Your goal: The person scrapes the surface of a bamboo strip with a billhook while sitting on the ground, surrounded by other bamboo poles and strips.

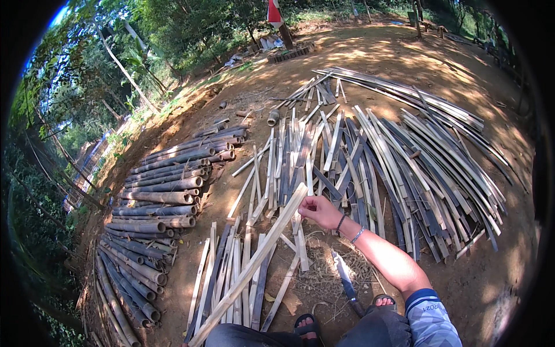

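From the head view, the right hand has its grip clamped on a long split bamboo strip slanting toward seven o'clock. A machete lies at five o'clock, bamboo poles at nine, slats at one, on bare dirt ground.

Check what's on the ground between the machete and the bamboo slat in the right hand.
Head view: loose split strips and dry shavings on dirt lie between the machete and the bamboo slat held by the right hand.
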Demonstrator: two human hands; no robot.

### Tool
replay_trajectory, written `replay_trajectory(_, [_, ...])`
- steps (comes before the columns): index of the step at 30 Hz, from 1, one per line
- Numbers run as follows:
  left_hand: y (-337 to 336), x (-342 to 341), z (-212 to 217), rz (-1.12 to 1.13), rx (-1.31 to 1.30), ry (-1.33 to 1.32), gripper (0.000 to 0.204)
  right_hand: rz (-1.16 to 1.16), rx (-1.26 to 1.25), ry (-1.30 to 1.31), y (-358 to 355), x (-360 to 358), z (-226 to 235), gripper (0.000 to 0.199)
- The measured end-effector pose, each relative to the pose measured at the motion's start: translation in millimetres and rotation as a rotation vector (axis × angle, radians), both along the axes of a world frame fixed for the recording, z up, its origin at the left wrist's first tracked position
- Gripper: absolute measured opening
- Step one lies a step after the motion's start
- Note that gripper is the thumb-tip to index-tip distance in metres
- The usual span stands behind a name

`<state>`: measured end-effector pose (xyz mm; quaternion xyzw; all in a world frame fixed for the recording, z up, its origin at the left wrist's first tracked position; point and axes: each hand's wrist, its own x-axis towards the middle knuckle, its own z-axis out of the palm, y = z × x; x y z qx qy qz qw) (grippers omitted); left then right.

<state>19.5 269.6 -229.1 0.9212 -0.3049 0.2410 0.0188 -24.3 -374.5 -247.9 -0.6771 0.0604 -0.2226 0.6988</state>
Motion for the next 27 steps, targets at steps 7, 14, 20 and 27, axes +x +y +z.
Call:
replay_trajectory(7, [-2, 1, 5, -0.031, 0.02, 0.005, 0.045, -0.27, -0.403, 0.064, 3, -7, 9, 0.018])
replay_trajectory(14, [2, 4, 4, -0.035, 0.053, 0.016, 0.045, -0.493, -0.687, -0.028, 4, -10, 7, 0.013])
replay_trajectory(20, [11, -7, -14, 0.061, -0.05, 0.104, 0.046, -0.729, -0.629, 0.262, -54, -36, -19, 0.017])
replay_trajectory(27, [1, -8, -13, 0.027, -0.1, 0.139, 0.044, -0.65, -0.91, 0.4, -47, -51, -30, 0.036])
